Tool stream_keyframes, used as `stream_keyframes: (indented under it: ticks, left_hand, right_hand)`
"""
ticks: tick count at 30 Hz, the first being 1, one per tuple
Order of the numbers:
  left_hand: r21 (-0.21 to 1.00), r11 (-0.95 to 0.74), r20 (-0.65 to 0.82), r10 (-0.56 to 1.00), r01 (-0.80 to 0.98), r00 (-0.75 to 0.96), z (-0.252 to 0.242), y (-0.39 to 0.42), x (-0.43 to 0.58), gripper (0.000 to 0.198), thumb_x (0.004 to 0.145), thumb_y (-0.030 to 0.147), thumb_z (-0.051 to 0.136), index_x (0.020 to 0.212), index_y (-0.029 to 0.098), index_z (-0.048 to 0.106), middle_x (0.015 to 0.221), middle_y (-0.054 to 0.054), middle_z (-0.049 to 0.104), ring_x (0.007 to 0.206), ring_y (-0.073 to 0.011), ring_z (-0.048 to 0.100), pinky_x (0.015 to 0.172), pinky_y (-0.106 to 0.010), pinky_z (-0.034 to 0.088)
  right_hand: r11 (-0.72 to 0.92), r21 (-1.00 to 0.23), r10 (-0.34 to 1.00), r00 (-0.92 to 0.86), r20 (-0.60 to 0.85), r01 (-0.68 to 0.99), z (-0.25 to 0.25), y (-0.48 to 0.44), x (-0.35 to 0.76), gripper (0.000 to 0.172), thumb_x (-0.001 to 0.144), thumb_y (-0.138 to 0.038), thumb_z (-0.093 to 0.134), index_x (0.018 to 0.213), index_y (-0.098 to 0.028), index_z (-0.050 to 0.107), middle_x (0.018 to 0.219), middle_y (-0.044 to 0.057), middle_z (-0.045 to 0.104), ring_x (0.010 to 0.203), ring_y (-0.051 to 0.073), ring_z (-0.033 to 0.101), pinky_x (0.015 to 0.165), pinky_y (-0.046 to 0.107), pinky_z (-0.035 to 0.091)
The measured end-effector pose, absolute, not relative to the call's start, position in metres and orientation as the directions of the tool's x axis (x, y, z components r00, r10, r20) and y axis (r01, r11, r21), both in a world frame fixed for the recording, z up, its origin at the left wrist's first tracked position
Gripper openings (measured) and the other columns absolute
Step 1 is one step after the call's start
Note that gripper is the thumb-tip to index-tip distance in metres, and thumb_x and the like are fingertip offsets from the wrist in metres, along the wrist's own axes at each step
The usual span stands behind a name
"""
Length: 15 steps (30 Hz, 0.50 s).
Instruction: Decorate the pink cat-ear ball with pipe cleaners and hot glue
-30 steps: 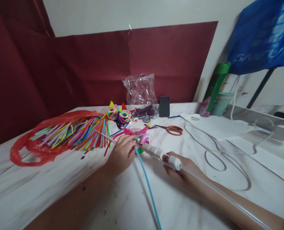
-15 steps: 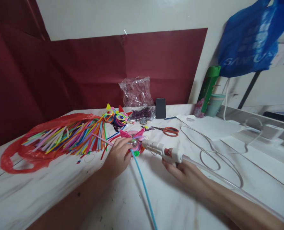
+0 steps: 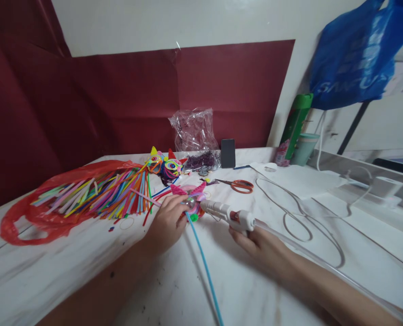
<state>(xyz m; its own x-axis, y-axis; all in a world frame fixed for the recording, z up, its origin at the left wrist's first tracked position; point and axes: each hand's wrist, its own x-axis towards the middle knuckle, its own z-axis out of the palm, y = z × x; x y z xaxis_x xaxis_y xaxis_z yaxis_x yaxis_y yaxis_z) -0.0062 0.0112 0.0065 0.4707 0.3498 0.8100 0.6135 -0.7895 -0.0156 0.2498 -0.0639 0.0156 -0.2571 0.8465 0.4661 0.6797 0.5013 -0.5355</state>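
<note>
My right hand [image 3: 252,240] is wrapped round the handle of a white hot glue gun [image 3: 228,213], which has a long clear glue stick [image 3: 310,253] sticking out of its back. The gun's nozzle meets the side of a pink-eared craft ball [image 3: 197,203] with coiled pipe cleaners and a green spot low on it. My left hand [image 3: 167,219] is closed on the ball's left side. From the ball a light blue pipe cleaner [image 3: 201,253] runs toward me; my fingers partly hide where it joins. The thumb side touches the ball's clear part.
Many coloured pipe cleaners [image 3: 109,192] lie on a red plastic bag [image 3: 14,224] at left. Two finished-looking craft heads [image 3: 170,167] stand behind. Orange-handled scissors [image 3: 242,186], a phone [image 3: 227,154], a clear bag [image 3: 194,131] and a looping cable [image 3: 289,217] are beyond and to the right.
The glue gun and my right hand have shifted very slightly left. My left hand, the ball and the blue pipe cleaner stay almost in place.
</note>
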Motion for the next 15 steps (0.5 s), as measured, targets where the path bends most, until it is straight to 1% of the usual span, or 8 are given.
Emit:
stream_keyframes:
  ticks: [4, 11, 15]
  left_hand:
    - [0.002, -0.787, 0.81, 0.363, 0.617, 0.461, 0.0061, 0.0112, -0.0057, 0.023, 0.08, 0.005, 0.053, 0.093, 0.02, 0.064, 0.115, -0.011, 0.07, 0.112, -0.0257, 0.06, 0.096, -0.046, 0.05]
    - [-0.028, -0.785, 0.808, 0.346, 0.618, 0.476, 0.0078, 0.0103, -0.0051, 0.023, 0.08, 0.003, 0.052, 0.093, 0.019, 0.063, 0.113, -0.011, 0.07, 0.11, -0.0252, 0.061, 0.095, -0.045, 0.051]
    - [-0.023, -0.787, 0.808, 0.349, 0.617, 0.475, 0.0079, 0.0106, -0.0053, 0.025, 0.079, 0.004, 0.052, 0.093, 0.02, 0.063, 0.114, -0.011, 0.07, 0.111, -0.0254, 0.061, 0.095, -0.045, 0.051]
  right_hand:
    - [0.502, -0.549, 0.848, -0.254, 0.466, 0.668, 0.0158, -0.0642, 0.2497, 0.023, 0.09, -0.033, 0.044, 0.076, -0.021, 0.057, 0.069, 0.001, 0.062, 0.066, 0.018, 0.058, 0.059, 0.027, 0.047]
    - [0.481, -0.567, 0.863, -0.244, 0.443, 0.668, 0.0164, -0.063, 0.251, 0.024, 0.09, -0.033, 0.044, 0.074, -0.021, 0.057, 0.068, 0.001, 0.06, 0.065, 0.018, 0.057, 0.058, 0.026, 0.048]
    - [0.472, -0.575, 0.871, -0.257, 0.418, 0.668, 0.0162, -0.0648, 0.2523, 0.027, 0.091, -0.034, 0.045, 0.071, -0.021, 0.058, 0.065, 0.0, 0.06, 0.064, 0.018, 0.057, 0.057, 0.025, 0.048]
